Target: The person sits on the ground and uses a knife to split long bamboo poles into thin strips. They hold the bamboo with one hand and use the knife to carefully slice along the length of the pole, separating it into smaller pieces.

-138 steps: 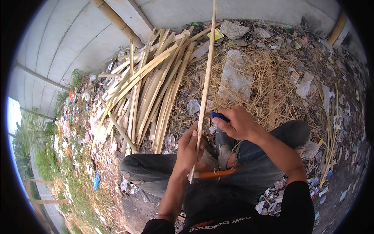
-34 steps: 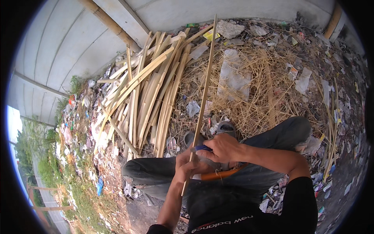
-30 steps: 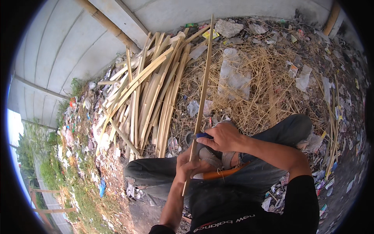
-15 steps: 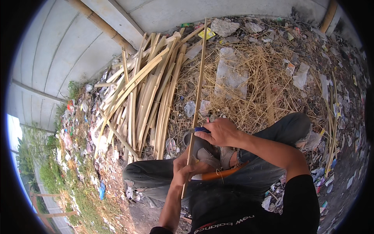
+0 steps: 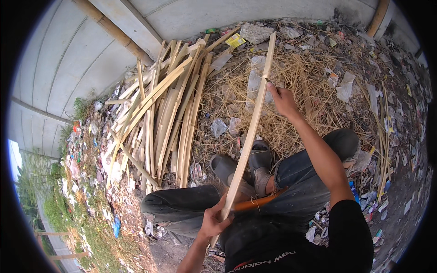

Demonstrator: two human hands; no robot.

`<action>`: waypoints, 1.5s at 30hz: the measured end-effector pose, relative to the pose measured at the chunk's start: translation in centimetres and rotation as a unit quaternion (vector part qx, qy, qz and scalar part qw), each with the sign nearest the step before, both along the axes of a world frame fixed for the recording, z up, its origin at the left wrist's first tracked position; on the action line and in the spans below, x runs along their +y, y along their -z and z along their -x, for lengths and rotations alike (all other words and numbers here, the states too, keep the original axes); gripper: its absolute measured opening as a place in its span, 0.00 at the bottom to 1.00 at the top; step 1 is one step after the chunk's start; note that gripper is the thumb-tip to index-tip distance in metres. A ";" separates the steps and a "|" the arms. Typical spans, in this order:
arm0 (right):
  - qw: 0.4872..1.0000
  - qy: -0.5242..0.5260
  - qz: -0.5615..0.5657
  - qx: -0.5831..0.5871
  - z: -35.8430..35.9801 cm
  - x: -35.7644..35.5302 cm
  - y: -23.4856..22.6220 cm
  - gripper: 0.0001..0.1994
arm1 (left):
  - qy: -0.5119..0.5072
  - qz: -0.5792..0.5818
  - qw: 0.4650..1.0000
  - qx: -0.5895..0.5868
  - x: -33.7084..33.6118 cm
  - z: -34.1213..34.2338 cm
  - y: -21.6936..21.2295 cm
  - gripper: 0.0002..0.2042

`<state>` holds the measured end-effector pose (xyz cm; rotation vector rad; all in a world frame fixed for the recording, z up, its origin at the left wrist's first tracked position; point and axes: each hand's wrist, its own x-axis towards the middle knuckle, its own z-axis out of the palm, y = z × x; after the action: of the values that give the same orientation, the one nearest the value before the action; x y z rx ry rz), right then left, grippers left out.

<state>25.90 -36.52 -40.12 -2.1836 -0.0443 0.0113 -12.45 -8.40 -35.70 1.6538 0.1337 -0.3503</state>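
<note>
A long, pale bamboo strip (image 5: 248,148) slants across my lap, its far end up and to the right. My left hand (image 5: 215,220) is closed round its near part, thumb on top. Toward the far end, my right hand (image 5: 283,101) is closed at the strip's right edge on what looks like a small knife (image 5: 267,80). Only a dark tip shows, touching the strip by a notch-like mark; the handle is hidden in the fist. Beneath the strip are my grey sandals (image 5: 261,154). A long orange thing (image 5: 255,204) lies across my lap, partly hidden by the strip.
Split bamboo pieces (image 5: 175,113) lie in a heap on the left. Straw-like shavings (image 5: 302,91) and scraps of litter cover the ground ahead. Thin strips (image 5: 384,136) lie at the far right. A grey panel wall (image 5: 205,18) with bamboo poles stands behind.
My right hand has moved away from me, up toward the strip's far end. The strip has turned to show its broad pale face and tilts further right. My left hand has shifted slightly nearer.
</note>
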 end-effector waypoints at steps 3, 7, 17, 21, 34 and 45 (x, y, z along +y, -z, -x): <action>0.992 -0.120 -0.006 -0.034 3.4 2.9 -2.8 0.35 | -0.021 -0.101 0.994 -0.033 -0.7 -3.0 -2.3 0.37; 0.962 -0.265 0.040 -0.045 8.5 4.9 -4.6 0.30 | -0.070 -0.182 0.981 -0.012 -0.7 -6.1 -2.4 0.31; 0.899 -0.425 0.076 -0.074 16.9 7.6 -5.1 0.33 | -0.133 -0.271 0.953 -0.034 -1.9 -9.2 -4.9 0.26; 0.906 -0.403 0.076 -0.105 16.0 7.7 -4.4 0.34 | -0.135 -0.207 0.968 -0.039 -1.4 -8.8 -3.5 0.26; 0.999 0.042 0.023 0.024 -1.5 -3.4 -0.4 0.37 | -0.040 0.029 0.998 -0.029 -1.8 -3.7 -4.0 0.27; 0.936 -0.338 0.054 -0.085 11.4 5.6 -7.6 0.32 | -0.106 0.069 0.992 -0.017 -0.8 -7.2 -5.4 0.32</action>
<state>14.55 -30.89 -32.51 -2.1697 -0.9080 0.2170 -5.22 -9.15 -30.30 1.4918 0.2516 -0.1649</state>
